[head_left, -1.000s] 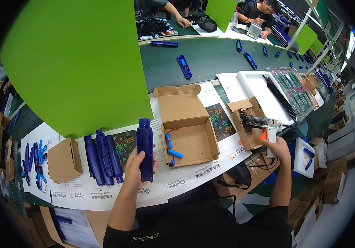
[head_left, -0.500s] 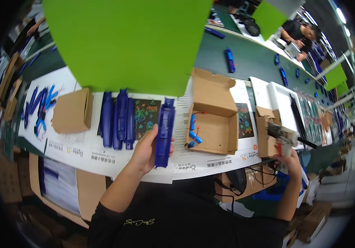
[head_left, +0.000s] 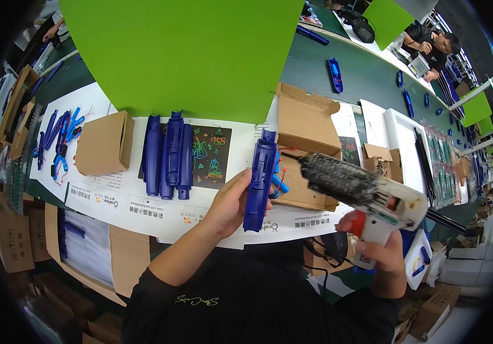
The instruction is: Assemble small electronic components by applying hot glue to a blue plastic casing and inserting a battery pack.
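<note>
My left hand (head_left: 232,203) grips a long dark-blue plastic housing (head_left: 260,180), held upright with its hollow, ribbed side showing. In my right hand (head_left: 381,249) is a white hot glue gun (head_left: 387,200) with a blackened, crusted front and a red trigger. Its nozzle points left, a short way right of the housing's upper part and apart from it. A glue stick juts from the rear. Behind both stands an open cardboard box (head_left: 309,112), partly hidden by the gun, with bright-blue wired cells (head_left: 281,182) in it. Several more blue housings (head_left: 169,155) lie side by side to the left.
A closed cardboard box (head_left: 104,143) stands left, beside loose blue parts and wired cells (head_left: 60,140). A tall green panel (head_left: 177,57) rises behind the work area. At right are a white foam tray (head_left: 401,137) and green circuit boards (head_left: 435,155). A co-worker (head_left: 430,49) sits at far right.
My right hand has brought the glue gun from the right side leftward and up, toward the housing. My left hand and the housing have shifted slightly right in the view.
</note>
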The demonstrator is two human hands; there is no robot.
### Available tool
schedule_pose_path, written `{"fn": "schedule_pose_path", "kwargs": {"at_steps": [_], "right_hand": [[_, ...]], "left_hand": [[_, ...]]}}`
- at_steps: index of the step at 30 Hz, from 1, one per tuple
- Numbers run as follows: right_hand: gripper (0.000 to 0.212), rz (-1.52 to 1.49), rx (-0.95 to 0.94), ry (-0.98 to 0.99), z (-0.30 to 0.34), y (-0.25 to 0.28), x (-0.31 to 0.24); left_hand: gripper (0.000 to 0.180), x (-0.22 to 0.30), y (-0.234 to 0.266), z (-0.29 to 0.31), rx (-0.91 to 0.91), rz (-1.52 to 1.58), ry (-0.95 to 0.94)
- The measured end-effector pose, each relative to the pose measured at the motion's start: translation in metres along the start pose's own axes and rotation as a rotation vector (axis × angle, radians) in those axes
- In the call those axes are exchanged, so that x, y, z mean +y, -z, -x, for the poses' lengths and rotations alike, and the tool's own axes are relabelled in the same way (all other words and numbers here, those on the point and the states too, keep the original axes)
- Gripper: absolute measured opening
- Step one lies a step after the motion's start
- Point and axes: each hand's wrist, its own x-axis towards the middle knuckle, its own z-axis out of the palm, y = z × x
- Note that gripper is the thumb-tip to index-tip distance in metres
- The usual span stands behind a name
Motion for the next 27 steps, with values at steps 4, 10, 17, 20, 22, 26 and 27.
{"fn": "schedule_pose_path", "kwargs": {"at_steps": [4, 10, 17, 20, 22, 26, 27], "right_hand": [[0.037, 0.033, -0.071, -0.092, -0.016, -0.006, 0.003], [0.032, 0.08, -0.102, -0.153, -0.027, -0.006, 0.009], [0.035, 0.119, -0.093, -0.277, -0.022, -0.013, 0.004], [0.032, 0.188, -0.101, -0.315, -0.016, -0.013, 0.002], [0.029, 0.212, -0.101, -0.344, -0.015, -0.012, 0.0], [0.032, 0.19, -0.044, -0.308, -0.019, -0.01, 0.001], [0.032, 0.17, -0.011, -0.327, -0.022, -0.011, -0.002]], "left_hand": [[0.042, 0.001, 0.001, 0.002, -0.002, -0.018, -0.021], [0.038, 0.005, -0.001, 0.002, -0.085, -0.038, -0.049], [0.038, 0.004, 0.003, -0.005, -0.071, -0.026, -0.051], [0.039, 0.007, 0.0, -0.009, 0.015, -0.016, -0.044], [0.039, 0.009, -0.001, -0.007, 0.011, -0.034, -0.047], [0.039, 0.002, 0.0, -0.008, -0.037, -0.034, -0.054], [0.039, 0.002, -0.001, -0.007, -0.045, -0.043, -0.054]]}}
